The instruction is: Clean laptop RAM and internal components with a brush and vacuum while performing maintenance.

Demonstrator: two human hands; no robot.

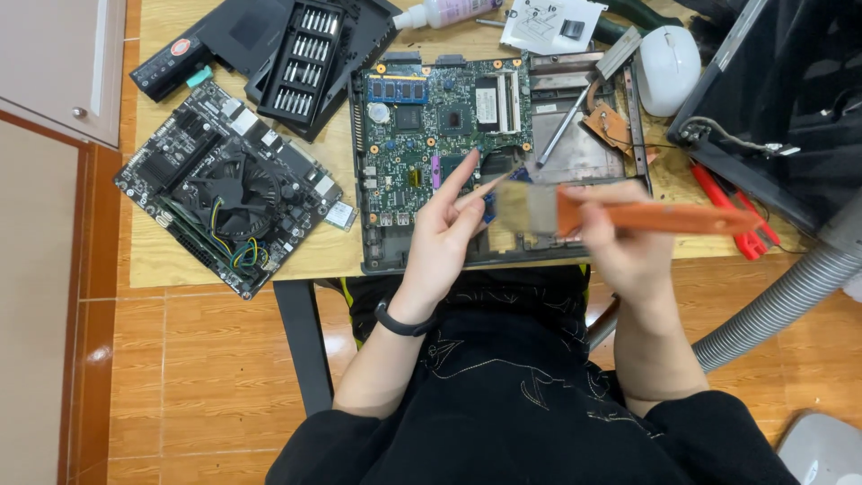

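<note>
Right hand: the right hand (pixel 620 247) is gripping an orange-handled brush (pixel 646 216), bristles lying over the laptop board's near edge.
Left hand: the left hand (pixel 444 238) is holding nothing, fingers spread wide, fingertips touching the bristles.
Board: the green laptop board (pixel 440 117) is sitting in its open chassis on the wooden bench (pixel 171 256).
Beside it: a fan-topped motherboard (pixel 229 193) is lying to the left.

orange brush (pixel 660 218), green circuit board (pixel 431 135)
</note>
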